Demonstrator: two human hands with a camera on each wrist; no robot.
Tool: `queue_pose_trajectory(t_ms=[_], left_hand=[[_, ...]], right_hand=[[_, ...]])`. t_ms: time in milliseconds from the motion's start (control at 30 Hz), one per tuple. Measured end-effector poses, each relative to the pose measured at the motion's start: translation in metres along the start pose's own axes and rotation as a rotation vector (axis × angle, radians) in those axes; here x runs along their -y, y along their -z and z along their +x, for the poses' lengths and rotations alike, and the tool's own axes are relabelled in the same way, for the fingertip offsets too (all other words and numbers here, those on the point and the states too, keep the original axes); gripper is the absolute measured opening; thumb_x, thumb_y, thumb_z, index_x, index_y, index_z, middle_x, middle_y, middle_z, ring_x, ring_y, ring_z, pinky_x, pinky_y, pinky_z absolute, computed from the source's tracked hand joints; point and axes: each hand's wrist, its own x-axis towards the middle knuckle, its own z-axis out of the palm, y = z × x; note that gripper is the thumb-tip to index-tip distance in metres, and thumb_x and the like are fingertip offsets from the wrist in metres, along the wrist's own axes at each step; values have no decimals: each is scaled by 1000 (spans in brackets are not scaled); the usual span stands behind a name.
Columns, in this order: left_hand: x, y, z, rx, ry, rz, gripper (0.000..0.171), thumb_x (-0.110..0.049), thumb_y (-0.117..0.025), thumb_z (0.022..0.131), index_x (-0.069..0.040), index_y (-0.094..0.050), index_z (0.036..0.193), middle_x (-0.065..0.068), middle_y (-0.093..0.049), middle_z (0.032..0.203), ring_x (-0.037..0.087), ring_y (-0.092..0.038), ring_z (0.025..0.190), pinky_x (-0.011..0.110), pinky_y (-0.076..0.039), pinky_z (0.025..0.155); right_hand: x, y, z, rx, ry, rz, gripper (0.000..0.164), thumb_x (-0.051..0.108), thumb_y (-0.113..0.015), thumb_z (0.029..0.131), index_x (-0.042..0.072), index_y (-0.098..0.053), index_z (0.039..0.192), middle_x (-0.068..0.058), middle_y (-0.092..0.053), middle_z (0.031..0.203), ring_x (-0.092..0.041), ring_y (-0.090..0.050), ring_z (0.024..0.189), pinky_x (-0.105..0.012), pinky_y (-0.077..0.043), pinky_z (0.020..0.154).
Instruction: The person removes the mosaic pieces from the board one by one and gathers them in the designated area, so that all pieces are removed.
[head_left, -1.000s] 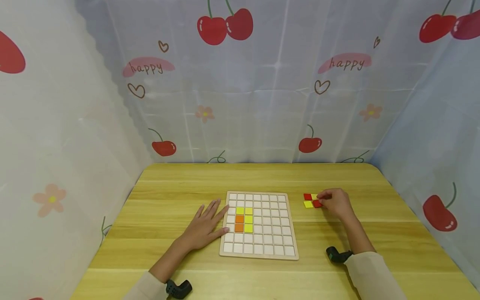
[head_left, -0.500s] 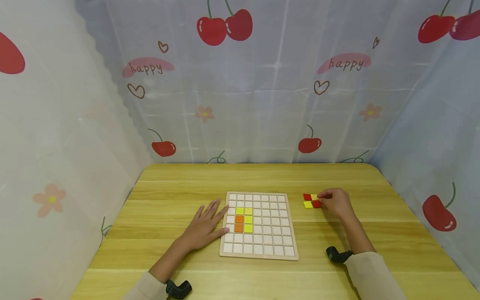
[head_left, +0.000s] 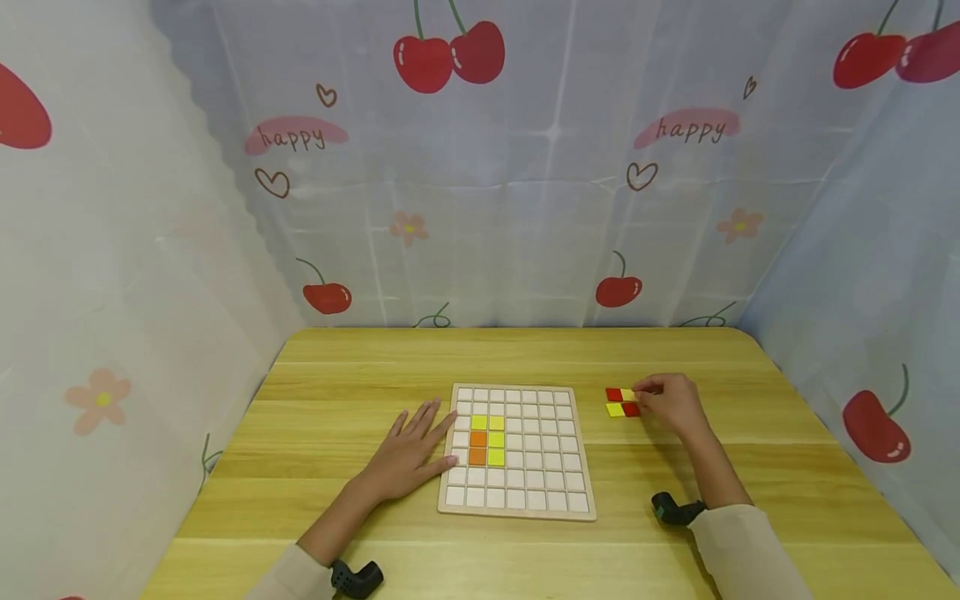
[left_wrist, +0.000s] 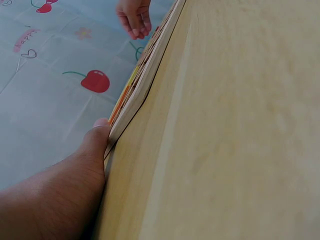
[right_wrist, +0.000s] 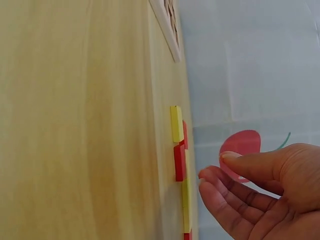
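Note:
A wooden grid board (head_left: 536,510) lies flat on the table. Set in its squares are several yellow tiles (head_left: 497,439) and two orange tiles (head_left: 477,447). My left hand (head_left: 401,462) rests at the board's left side, fingers spread, with the thumb and index fingertips on its edge. To the right of the board, red tiles (head_left: 632,409) and yellow tiles (head_left: 615,410) lie close together on the table. Over them is my right hand (head_left: 675,404), fingers loosely bent and nothing between them; the right wrist view has its fingertips apart from the tiles. It hides some tiles in the head view.
The wooden table (head_left: 360,367) extends around the board. Behind it and along both sides hangs a pale curtain (head_left: 510,250) printed with cherries. Black wrist devices (head_left: 358,579) are worn on both forearms, near the beige sleeves.
Both hands keep practically the same place and pose. The board and tiles have not moved on the table; the head view has shifted very slightly.

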Motion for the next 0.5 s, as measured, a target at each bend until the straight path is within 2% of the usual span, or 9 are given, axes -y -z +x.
queue_pose_trajectory(t_ms=[133,300,500], left_hand=[[1,-3,-1,-10,-7,7,75,-58,-45,104,-18,-26,163,17,-16,168,36,-16,155,64,-11,119],[0,-1,-1,18,7,0,76,-61,-43,103,-20,-22,164,16,-13,169,34,-13,155,62,-9,120],[-1,3,0,42,20,3,77,-63,-39,103,-22,-19,164,14,-9,170,32,-9,156,60,-6,121]], right_hand=[[5,0,-2,-4,42,-16,17,3,-66,97,-10,-73,105,-22,-73,93,-30,-70,78,-31,-55,62],[14,0,-4,-5,99,-32,16,5,-67,97,-7,-74,104,-21,-73,94,-28,-70,78,-33,-54,61],[29,-2,-5,3,127,-35,17,10,-68,98,-3,-76,105,-16,-74,95,-25,-67,79,-33,-52,60]])
